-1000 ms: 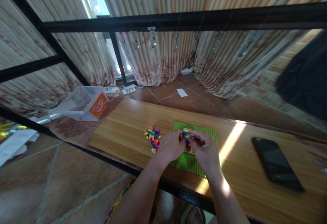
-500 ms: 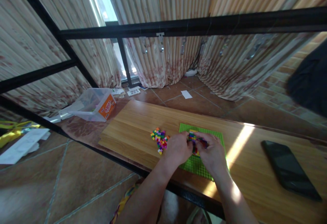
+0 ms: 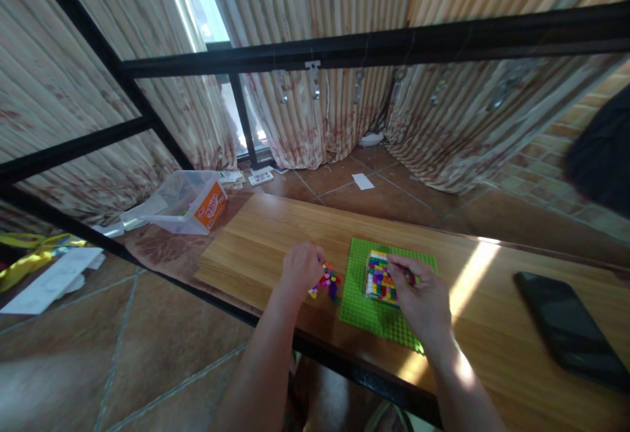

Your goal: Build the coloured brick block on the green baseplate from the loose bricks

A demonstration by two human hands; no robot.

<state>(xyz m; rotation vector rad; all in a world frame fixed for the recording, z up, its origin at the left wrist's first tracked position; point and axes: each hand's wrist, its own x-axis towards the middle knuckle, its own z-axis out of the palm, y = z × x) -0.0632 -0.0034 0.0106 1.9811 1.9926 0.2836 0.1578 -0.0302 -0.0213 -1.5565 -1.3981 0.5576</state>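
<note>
Brick block (image 3: 378, 278) square with green baseplate (image 3: 359, 310), long axis unclear

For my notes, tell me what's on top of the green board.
A block of colourful bricks sits on the green board, the right hand over the block's right side. Whatever lies under that hand, and the board beneath the bricks, is covered.

The wood-grain counter (image 3: 275, 222) carried a green studded baseplate (image 3: 377, 319), with a small scatter of loose coloured bricks (image 3: 327, 280) just beside its left edge. A black phone (image 3: 566, 324) lay well apart to the right, beyond a strip of sunlight (image 3: 475, 276).
</note>
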